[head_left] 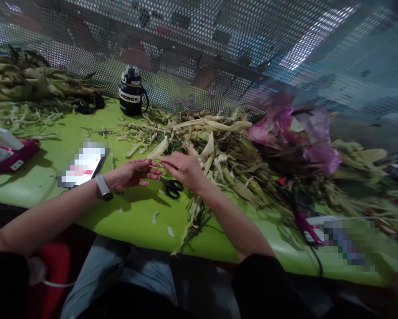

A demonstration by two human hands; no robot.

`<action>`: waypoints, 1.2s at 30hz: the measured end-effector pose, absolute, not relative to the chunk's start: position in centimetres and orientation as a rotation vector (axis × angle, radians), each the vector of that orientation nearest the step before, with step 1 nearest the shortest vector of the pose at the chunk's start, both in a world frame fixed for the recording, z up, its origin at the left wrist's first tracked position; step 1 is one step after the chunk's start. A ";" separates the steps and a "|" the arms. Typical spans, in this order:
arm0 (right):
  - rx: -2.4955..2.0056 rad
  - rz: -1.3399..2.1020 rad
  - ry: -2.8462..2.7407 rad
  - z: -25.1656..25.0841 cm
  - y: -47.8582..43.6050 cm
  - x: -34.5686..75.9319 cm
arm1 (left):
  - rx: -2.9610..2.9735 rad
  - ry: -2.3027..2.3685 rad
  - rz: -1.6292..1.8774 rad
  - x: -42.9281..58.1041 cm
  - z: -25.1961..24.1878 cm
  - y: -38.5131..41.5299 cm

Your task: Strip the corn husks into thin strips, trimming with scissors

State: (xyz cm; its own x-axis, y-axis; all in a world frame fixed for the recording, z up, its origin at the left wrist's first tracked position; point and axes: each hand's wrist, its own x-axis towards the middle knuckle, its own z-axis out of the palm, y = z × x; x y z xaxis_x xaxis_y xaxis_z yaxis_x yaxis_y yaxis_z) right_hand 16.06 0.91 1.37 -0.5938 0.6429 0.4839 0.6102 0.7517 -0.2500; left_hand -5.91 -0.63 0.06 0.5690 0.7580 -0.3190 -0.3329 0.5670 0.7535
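Observation:
My left hand (pixel 132 173), with a grey watch (pixel 102 186) on its wrist, pinches thumb and index finger together while its other fingers stay loosely bent. A pale dried corn husk (pixel 159 148) rises from between the fingertips of both hands. Closed in a pinch, my right hand (pixel 183 169) meets the left at the base of this husk; the exact grip is partly hidden. Just below the hands lie black-handled scissors (pixel 172 188) on the green table (pixel 135 230). A pile of dry husks (pixel 232 164) spreads behind and right of my right hand.
A lit phone (pixel 84 166) lies left of my hands. Behind stands a black bottle (pixel 131 93) before a perforated metal screen (pixel 185 53). Another husk heap (pixel 29 79) is at far left, near a magenta power strip (pixel 16 155). A pink plastic bag (pixel 295 137) sits right.

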 end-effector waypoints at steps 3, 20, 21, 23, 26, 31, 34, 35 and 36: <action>-0.947 0.057 -2.401 1.4 0.8 16.1 | 0.684 0.745 0.728 -5.7 0.1 -0.9; -0.895 -0.125 -2.530 2.1 0.5 16.5 | 0.723 0.716 0.660 -5.7 -0.2 -1.0; -0.900 -0.139 -2.531 2.0 0.6 16.5 | 0.715 0.708 0.659 -5.8 -0.2 -1.0; -0.909 -0.154 -2.531 1.9 0.7 16.5 | 0.715 0.701 0.657 -5.8 -0.3 -1.0; -0.920 -0.114 -2.525 1.6 0.8 16.4 | 0.757 0.689 0.660 -5.9 -0.4 -1.0; -0.906 0.119 -2.447 1.8 0.8 16.4 | 0.850 0.695 0.652 -5.8 -0.5 -1.2; -0.861 0.431 -2.419 2.6 0.9 16.6 | 0.925 0.702 0.638 -5.7 -0.5 -1.5; -0.853 0.531 -2.421 2.9 0.9 16.7 | 0.957 0.701 0.636 -5.7 -0.5 -1.6; -0.844 0.607 -2.426 3.1 1.0 16.8 | 0.990 0.701 0.633 -5.6 -0.6 -1.7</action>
